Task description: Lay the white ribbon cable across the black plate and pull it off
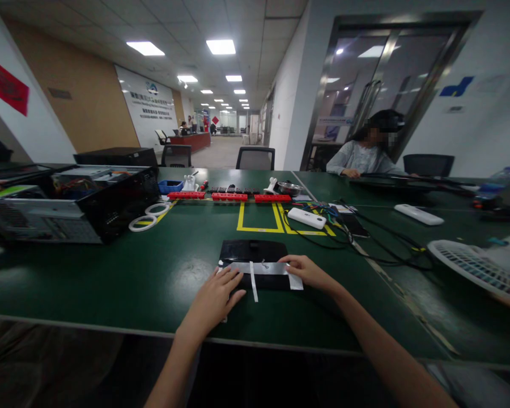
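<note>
A flat black panel lies on the green table in front of me, with a strip of silvery tape across its near part and a narrow white strip crossing it. My left hand lies flat, fingers stretched out, on the left end of the tape and the panel. My right hand rests on the right end of the tape, fingers curled down and pressing on it.
An open computer case stands at the left, with white tape rings beside it. Red parts trays, a white remote, black cables and a white fan lie further back and right. A person sits at the far right.
</note>
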{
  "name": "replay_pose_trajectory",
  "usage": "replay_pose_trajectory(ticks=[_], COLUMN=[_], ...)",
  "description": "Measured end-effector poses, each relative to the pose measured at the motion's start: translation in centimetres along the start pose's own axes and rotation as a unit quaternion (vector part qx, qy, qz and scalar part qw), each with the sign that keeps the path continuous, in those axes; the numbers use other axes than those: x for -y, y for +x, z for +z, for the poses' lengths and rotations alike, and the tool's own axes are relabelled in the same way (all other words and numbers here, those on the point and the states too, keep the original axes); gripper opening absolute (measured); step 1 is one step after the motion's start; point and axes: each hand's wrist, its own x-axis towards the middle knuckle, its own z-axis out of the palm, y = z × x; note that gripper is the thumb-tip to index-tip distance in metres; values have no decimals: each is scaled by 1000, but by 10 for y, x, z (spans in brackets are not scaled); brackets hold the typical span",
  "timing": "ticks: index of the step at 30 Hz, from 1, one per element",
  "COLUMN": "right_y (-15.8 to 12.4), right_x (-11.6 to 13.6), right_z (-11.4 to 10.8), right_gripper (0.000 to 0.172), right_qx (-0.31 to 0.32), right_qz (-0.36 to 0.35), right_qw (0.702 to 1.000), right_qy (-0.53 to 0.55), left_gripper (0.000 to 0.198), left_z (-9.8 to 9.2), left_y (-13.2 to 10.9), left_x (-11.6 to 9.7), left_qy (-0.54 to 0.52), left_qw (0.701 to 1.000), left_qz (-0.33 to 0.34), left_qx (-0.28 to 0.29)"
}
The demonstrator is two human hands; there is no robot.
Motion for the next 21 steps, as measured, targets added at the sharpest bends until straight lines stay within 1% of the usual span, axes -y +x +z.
replay_pose_trajectory(ticks=[3,7,12,21], right_y=[0,2,4,2], right_x=[-2,-6,-10,-6], right_z=[0,0,1,0], right_gripper=[33,32,31,31], right_qx=[-3,-7,-12,-12], right_qz=[-6,-17,-28,-33], right_qw=[1000,1000,999,999], right_qy=[-5,3,15,-8], left_gripper=[45,46,45,41], left_z=[10,17,19,18], left_y=[11,18,22,24], left_x=[-5,-9,-9,-8], left_qy=[10,10,4,-26], left_qw=[999,998,997,996], left_qz=[14,26,25,12], left_qx=[32,50,74,82])
